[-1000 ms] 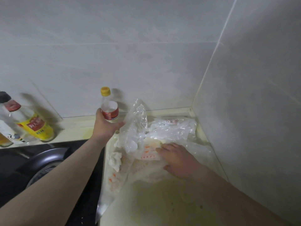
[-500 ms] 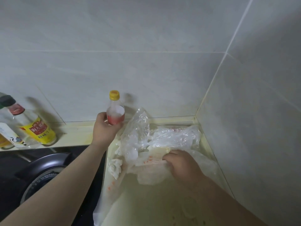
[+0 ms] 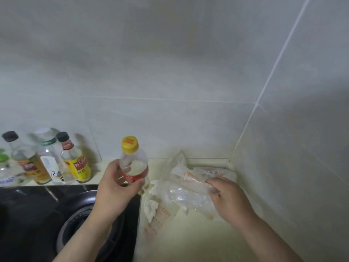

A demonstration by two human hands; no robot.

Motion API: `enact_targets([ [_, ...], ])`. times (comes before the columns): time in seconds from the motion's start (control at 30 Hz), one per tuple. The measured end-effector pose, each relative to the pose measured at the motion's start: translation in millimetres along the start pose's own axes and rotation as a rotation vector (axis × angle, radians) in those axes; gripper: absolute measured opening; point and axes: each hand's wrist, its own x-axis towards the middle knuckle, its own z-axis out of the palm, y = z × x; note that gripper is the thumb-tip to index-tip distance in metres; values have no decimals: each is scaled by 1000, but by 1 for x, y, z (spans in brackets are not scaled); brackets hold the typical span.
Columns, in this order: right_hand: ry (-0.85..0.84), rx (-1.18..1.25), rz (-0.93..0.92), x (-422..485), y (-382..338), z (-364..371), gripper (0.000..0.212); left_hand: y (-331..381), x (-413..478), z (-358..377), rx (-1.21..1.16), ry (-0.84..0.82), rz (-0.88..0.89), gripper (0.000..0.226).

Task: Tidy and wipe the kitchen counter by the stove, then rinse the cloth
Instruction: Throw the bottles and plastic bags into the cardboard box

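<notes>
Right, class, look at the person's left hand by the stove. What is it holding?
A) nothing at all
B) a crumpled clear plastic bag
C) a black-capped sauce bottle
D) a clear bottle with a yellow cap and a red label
D: the left hand grips the clear bottle with the yellow cap and red label, while the right hand holds the plastic bag on the counter.

held bottle [image 3: 134, 163]: clear, yellow cap, red label
plastic bag [image 3: 190, 190]: clear, orange-red print
table [image 3: 188, 242]: pale cream
stove [image 3: 28, 214]: black
sauce bottle [image 3: 77, 163] at 9 o'clock: yellow label, black cap
</notes>
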Motion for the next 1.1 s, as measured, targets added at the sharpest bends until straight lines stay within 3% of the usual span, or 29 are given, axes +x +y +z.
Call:
enact_targets([
  [0.13, 56, 2, -35, -9, -35, -16, 28, 13, -21, -30, -40, 19, -10, 53],
  [0.37, 16, 26, -80, -38, -92, -19, 51, 19, -73, -93, -22, 72, -52, 50],
  [0.57, -77, 86, -156, -53, -140, -7, 16, 18, -131, -153, 50, 196, -85, 49],
  [0.83, -265, 263, -301, -93, -208, -4, 41, 45, -250, -204, 76, 410, -97, 49],
  [1.1, -416, 391, -402, -169, -254, -3, 25, 69, -370, -227, 90, 617, -144, 55],
])
